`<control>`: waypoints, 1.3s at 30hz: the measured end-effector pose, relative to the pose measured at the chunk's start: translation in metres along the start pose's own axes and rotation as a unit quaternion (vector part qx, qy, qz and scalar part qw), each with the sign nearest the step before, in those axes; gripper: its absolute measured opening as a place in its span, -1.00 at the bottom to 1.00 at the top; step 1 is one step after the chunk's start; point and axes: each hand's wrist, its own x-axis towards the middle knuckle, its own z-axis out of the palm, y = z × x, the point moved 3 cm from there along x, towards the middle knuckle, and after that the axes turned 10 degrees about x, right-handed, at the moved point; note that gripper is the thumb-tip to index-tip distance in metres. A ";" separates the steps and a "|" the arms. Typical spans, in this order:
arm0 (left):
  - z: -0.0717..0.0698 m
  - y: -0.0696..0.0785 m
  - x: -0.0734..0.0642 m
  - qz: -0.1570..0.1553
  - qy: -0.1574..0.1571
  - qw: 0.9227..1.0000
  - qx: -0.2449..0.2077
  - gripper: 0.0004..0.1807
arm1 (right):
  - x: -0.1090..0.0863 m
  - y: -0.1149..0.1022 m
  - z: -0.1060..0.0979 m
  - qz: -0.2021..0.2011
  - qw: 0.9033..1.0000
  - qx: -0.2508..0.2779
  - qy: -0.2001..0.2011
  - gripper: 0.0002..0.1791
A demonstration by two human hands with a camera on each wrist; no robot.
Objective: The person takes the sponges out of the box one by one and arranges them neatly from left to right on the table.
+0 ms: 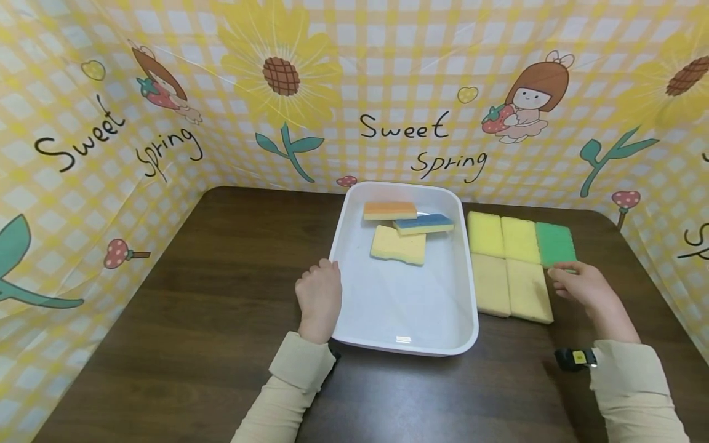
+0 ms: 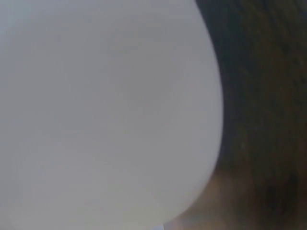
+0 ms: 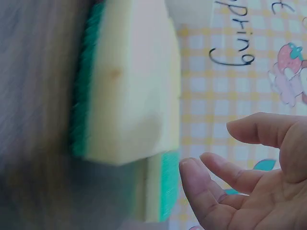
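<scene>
Your left hand [image 1: 319, 301] grips the white tray [image 1: 404, 307]; your right hand [image 1: 589, 289], fingers apart, is by the green sponge [image 1: 556, 243]. I'd pinch opposite edges, honestly.

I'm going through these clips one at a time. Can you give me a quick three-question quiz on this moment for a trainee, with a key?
1. How many sponges lie in the white tray?
2. True or false: the green sponge lies outside the tray, to its right.
3. Where is the left hand?
A) In the middle of the tray's floor
B) At the tray's left rim
C) Beside the green sponge

Key: 1. Three. 2. True; the right hand is close to it. 3. B.
</scene>
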 end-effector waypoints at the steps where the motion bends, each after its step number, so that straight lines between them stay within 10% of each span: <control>1: 0.000 0.000 0.000 0.000 -0.001 1.000 0.000 -0.62 | -0.001 -0.003 0.000 -0.004 1.000 -0.003 0.002 -0.28; 19: 0.000 -0.001 -0.001 -0.006 0.006 1.000 -0.008 -0.61 | -0.016 -0.093 0.043 -0.118 0.993 0.002 -0.003 -0.34; 39: -0.001 0.000 -0.001 -0.005 0.015 1.000 -0.007 -0.62 | -0.009 -0.161 0.101 -0.120 0.993 0.014 -0.007 -0.50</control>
